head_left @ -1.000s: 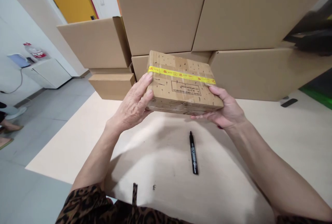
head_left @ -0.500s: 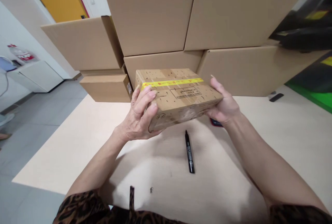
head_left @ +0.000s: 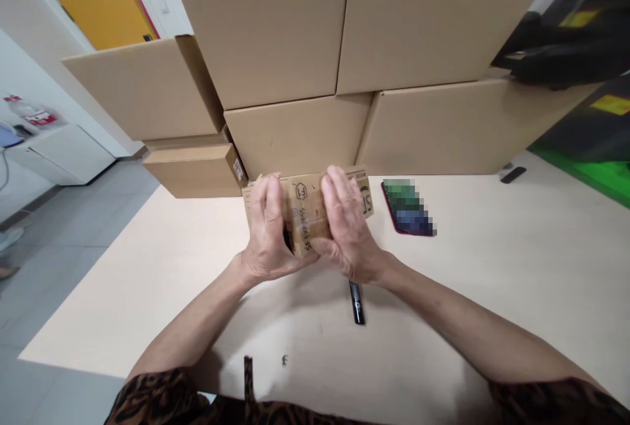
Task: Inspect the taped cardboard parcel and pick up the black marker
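A small cardboard box (head_left: 304,208) is tilted up between my two hands, with a taped side printed "SF EXPRESS" facing me. My left hand (head_left: 264,231) grips the box at its left part, fingers laid over the printed side. On the right part of that same side, my right hand (head_left: 348,231) is closed round the box, thumb below and fingers on top. A black marker pen (head_left: 357,303) lies on the table under my right hand, its upper end hidden. Right of the box rests a phone (head_left: 408,208) with a blurred-out screen.
Large cardboard boxes (head_left: 266,31) are stacked along the back of the pale table (head_left: 113,281). A flatter carton (head_left: 189,172) stands at the back left. Near the right end lies a small black object (head_left: 513,175). A green surface (head_left: 585,172) and dark bags are farther right.
The box has turned, so the top with yellow tape no longer shows and a printed side faces me. My right hand has moved left, closer to my left hand, uncovering the phone.
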`<move>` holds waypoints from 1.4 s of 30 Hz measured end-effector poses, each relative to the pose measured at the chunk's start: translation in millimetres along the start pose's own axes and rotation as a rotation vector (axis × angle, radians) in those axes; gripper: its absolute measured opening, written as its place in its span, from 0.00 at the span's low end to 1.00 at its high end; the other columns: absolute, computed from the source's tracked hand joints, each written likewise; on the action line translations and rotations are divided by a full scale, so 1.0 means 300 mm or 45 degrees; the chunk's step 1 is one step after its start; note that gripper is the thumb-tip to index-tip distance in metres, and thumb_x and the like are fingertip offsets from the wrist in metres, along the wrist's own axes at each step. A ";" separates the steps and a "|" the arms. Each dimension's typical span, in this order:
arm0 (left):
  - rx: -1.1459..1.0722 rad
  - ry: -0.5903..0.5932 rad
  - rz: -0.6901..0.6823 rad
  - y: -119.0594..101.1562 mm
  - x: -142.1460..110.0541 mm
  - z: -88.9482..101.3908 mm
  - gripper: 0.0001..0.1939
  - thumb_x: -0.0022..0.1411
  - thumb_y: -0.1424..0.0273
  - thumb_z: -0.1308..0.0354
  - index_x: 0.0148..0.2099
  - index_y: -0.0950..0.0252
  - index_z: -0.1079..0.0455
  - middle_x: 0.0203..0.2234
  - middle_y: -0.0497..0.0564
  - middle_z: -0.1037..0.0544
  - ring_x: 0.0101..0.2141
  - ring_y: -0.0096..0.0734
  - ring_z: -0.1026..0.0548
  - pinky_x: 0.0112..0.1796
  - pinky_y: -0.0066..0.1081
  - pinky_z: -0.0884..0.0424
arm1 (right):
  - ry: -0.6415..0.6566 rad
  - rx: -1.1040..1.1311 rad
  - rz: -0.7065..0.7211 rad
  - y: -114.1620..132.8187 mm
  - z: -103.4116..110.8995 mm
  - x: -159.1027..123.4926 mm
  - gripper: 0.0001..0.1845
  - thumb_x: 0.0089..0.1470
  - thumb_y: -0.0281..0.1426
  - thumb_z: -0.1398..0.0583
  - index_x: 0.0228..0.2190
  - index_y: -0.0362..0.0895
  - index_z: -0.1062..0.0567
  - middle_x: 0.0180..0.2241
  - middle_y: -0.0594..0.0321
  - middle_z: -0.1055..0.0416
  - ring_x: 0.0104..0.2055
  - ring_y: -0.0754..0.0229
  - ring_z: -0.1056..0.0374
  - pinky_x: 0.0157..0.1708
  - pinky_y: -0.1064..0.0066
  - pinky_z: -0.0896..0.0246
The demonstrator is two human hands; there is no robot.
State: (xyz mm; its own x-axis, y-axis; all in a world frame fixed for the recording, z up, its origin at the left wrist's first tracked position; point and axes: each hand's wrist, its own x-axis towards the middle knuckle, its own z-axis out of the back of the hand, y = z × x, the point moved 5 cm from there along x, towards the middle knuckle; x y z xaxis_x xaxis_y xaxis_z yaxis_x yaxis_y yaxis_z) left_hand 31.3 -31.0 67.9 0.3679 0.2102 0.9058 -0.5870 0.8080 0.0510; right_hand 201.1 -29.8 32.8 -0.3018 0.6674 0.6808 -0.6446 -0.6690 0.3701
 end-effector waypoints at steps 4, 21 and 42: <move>-0.049 0.077 0.164 0.014 0.006 0.017 0.71 0.57 0.35 0.35 0.82 0.59 0.74 0.69 0.68 0.40 0.65 0.58 0.33 0.62 0.57 0.28 | 0.173 -0.020 0.359 0.071 0.006 0.002 0.56 0.63 0.68 0.51 0.79 0.54 0.57 0.79 0.51 0.48 0.81 0.36 0.52 0.79 0.34 0.70; -0.979 -0.158 0.633 0.164 0.046 0.088 0.58 0.51 0.42 0.23 0.77 0.40 0.47 0.63 0.53 0.29 0.63 0.51 0.26 0.62 0.48 0.25 | -0.018 1.058 -0.263 -0.175 0.223 0.110 0.60 0.36 0.59 0.23 0.68 0.58 0.32 0.74 0.59 0.37 0.74 0.32 0.39 0.67 0.38 0.33; -0.246 0.716 0.048 -0.017 0.072 0.079 0.58 0.70 0.43 0.41 0.83 0.60 0.72 0.80 0.72 0.55 0.79 0.62 0.54 0.74 0.63 0.45 | 0.012 0.176 0.066 0.009 0.183 0.045 0.70 0.48 0.57 0.26 0.78 0.58 0.56 0.73 0.48 0.43 0.73 0.28 0.42 0.70 0.28 0.44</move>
State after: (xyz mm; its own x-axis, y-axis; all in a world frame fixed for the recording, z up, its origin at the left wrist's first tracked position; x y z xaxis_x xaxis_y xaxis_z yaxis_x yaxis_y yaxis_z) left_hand 25.1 -43.7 97.1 0.7058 0.4575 0.5408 -0.4846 0.8687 -0.1025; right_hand 233.9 -40.5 77.7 -0.3394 0.6332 0.6955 -0.5251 -0.7411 0.4184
